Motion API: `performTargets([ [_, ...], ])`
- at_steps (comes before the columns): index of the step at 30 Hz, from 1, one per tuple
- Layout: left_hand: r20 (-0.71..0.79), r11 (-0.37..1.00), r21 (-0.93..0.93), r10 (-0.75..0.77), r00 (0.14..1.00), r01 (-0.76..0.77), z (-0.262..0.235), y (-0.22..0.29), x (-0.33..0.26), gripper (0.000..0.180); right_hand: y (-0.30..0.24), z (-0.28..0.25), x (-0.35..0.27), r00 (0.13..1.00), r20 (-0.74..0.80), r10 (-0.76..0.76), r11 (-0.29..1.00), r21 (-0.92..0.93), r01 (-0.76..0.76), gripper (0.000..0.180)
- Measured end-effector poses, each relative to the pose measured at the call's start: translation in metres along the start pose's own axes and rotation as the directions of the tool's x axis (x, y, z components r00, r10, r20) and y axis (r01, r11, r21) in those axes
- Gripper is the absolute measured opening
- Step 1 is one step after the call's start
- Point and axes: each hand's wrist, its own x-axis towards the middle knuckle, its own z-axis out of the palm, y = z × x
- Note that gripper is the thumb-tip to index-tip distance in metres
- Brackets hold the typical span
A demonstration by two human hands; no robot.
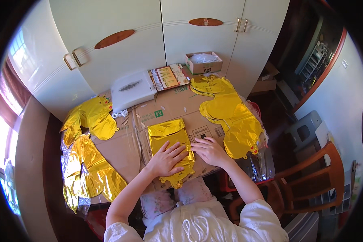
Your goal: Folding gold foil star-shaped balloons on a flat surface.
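Note:
In front of me on the cardboard lies a flat gold foil balloon (169, 139), its upper part folded over into a neat rectangle. The rounded lower end with small tabs hangs near the table's front edge. My left hand (167, 159) rests flat on the middle of the foil, fingers spread. At the foil's right edge is my right hand (209, 151), its fingers stretched out and touching the edge; nothing shows in its grasp. Uninflated gold foil balloons are piled on the right (230, 117), and more lie on the left, an upper one (88, 119) and a lower one (92, 169).
Flattened cardboard (109, 151) covers the table. Along its back are a white plastic packet (133, 89), small white rolls (120, 114), a printed card box (169, 77) and an open carton of clear plastic bags (204, 62). A wooden chair (326, 177) stands at the right, cabinets (109, 20) behind.

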Motion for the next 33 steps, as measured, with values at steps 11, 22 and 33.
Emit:
performTargets([
  [11, -0.029, 1.0, -0.023, -0.011, 1.0, 0.011, 0.0, 0.001, 0.001, 0.065, 0.007, -0.008, -0.007, 0.997, 0.041, -0.059, 0.997, -0.038, 0.061, 0.026],
  [22, -0.029, 1.0, -0.017, -0.007, 1.0, 0.006, -0.002, 0.002, 0.001, 0.06, 0.004, -0.015, 0.002, 0.985, 0.095, -0.144, 0.986, -0.068, 0.151, 0.022],
  [33, -0.022, 1.0, -0.017, -0.021, 1.0, 0.021, -0.004, 0.005, 0.002, 0.057, -0.007, -0.025, -0.01, 0.961, 0.173, -0.216, 0.976, -0.002, 0.22, 0.027],
])
